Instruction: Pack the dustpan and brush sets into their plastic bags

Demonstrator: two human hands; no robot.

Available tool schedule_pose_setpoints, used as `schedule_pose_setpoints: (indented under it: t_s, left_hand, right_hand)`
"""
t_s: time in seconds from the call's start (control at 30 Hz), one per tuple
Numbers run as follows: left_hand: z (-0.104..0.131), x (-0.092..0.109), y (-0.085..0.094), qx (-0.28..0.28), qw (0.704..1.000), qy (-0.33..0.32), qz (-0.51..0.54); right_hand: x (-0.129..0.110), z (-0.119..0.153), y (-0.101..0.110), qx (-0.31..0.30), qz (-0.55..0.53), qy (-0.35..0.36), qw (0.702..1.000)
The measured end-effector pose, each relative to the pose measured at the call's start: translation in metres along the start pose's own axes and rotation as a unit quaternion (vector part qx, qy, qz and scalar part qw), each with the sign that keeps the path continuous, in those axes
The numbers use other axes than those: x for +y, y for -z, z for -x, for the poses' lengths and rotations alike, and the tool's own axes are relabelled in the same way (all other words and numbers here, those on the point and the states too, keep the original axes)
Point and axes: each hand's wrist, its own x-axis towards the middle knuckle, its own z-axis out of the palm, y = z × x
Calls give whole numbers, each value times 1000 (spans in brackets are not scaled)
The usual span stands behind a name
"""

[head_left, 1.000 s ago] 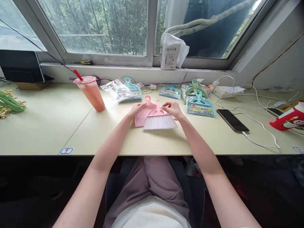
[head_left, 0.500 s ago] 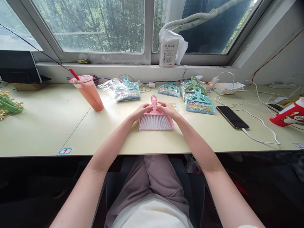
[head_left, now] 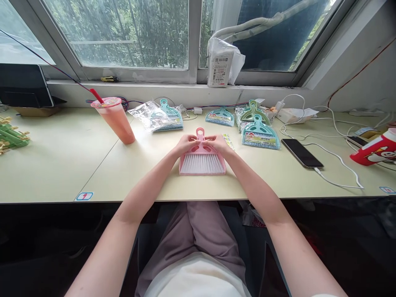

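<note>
A pink dustpan (head_left: 181, 168) with a pink hand brush (head_left: 202, 164) nested in it is in front of me at the middle of the table, white bristles toward me. My left hand (head_left: 187, 145) grips the set on its left side, thumb on the brush near the base of the handle. On the opposite side my right hand (head_left: 217, 144) holds it the same way, the two thumbs almost meeting. The fingers under and behind the set are partly hidden. Just beyond my right hand lies a yellow printed card (head_left: 229, 141).
Wrapped teal brush-and-dustpan sets (head_left: 261, 134) and a green one (head_left: 253, 110) stand at the back right, another teal set (head_left: 168, 117) at the back left. A drink cup (head_left: 116, 121) is on the left. On the right are a charging phone (head_left: 302, 152), cables and a red cup (head_left: 375, 148).
Both hands have drawn the pink brush and dustpan slightly toward me, and the set now lies at a different tilt. The thumbs have come closer together on the brush.
</note>
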Motion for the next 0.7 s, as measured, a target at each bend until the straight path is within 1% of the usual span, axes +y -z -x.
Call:
schedule_pose_setpoints:
  t_s: [0.07,0.17,0.23,0.3,0.33,0.37,0.4,0.43,0.47,0.5,0.57,0.63,0.7]
  left_hand:
    - [-1,-1,0,11,1000,9,-8]
    - [1,1,4,10,1000,27,8]
    - [4,3,11,-27,998,44,32]
    - [6,4,18,-94,992,67,51]
    - [7,4,21,-123,987,82,59]
    - [7,2,24,-139,983,97,67]
    - [6,0,26,-140,981,109,79]
    - [5,-3,28,-126,980,116,99]
    - [4,-5,29,-103,980,116,123]
    - [2,-8,30,-78,980,112,148]
    - [-2,-14,32,-37,977,95,187]
    - [-5,-19,34,-6,976,69,207]
    - [-8,-24,38,46,977,42,204]
  right_hand:
    - [2,0,-4,5,-8,-9,1000]
    - [5,0,-9,-1,-17,-6,1000]
    - [4,-2,-8,-12,-14,9,1000]
    - [4,-5,-1,-14,7,24,1000]
    - [5,-8,6,3,31,36,999]
    - [6,-10,14,33,70,51,996]
    - [9,-13,22,74,123,64,988]
    - [12,-16,31,115,194,73,972]
    - [16,-19,39,141,270,69,950]
    - [21,-21,45,149,337,56,928]
    - [30,-23,54,128,414,20,901]
    - [37,-25,55,91,434,8,897]
    - [41,-26,52,68,429,23,900]
